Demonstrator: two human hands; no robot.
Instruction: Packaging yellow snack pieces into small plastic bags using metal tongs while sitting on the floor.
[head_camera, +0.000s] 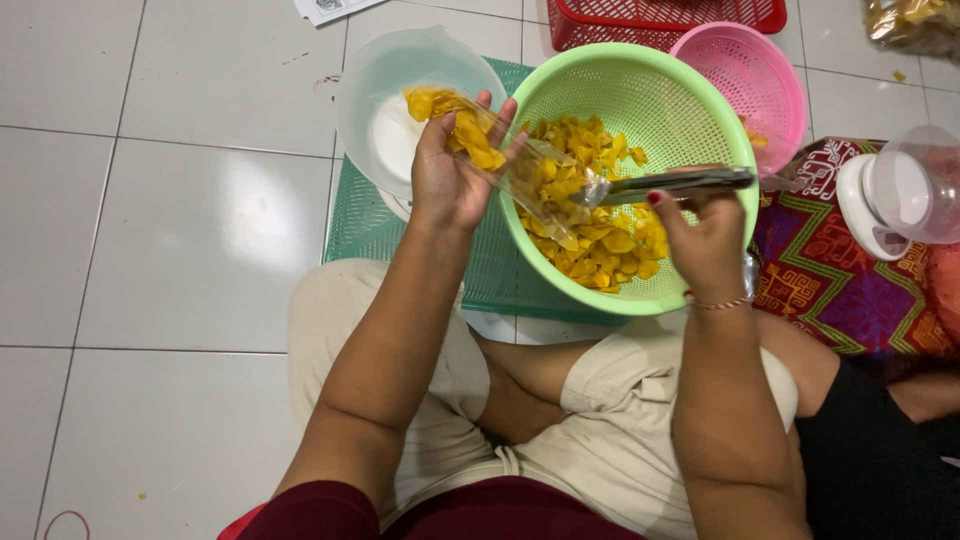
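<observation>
Left hand is gripping a clear bag partly filled with yellow chips; right hand is clasping metal tongs at three o'clock over the green colander, where many chips are remaining.

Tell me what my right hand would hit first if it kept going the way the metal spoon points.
Probably the clear plastic bag held by the left hand; the right hand's metal spoon tip already sits at its mouth, above the yellow chips.

Dark maroon short sleeves, beige shorts with a drawstring, thin beaded bracelet on the right wrist, red-painted nails
</observation>
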